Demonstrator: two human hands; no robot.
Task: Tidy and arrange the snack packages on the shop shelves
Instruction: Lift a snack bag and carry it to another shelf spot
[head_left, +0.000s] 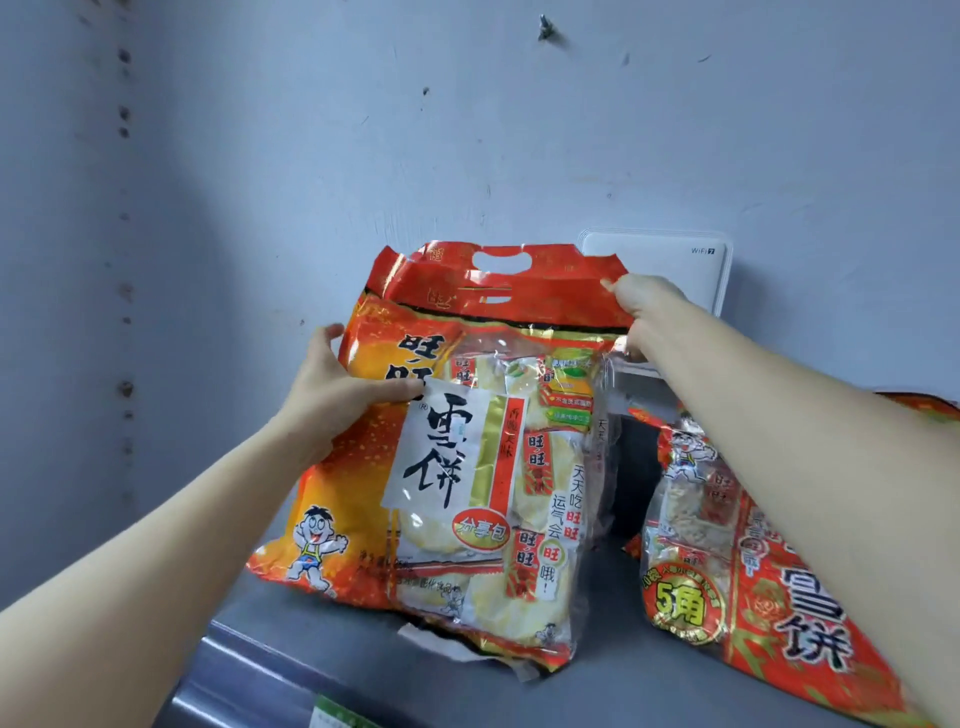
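A large red and orange rice cracker bag (483, 452) with a carry handle cut-out stands nearly upright on the grey shelf (613, 675), leaning toward the back wall. My left hand (337, 395) grips its upper left side, thumb across the front. My right hand (641, 306) pinches its top right corner. A second red snack bag (727, 587) lies slanted on the shelf to the right, partly under my right forearm.
A white WiFi router (670, 260) is fixed to the blue-grey wall behind the held bag. A screw (544, 26) sticks out of the wall high up. The shelf's front rail (249, 686) carries a green price label (337, 714) at the bottom.
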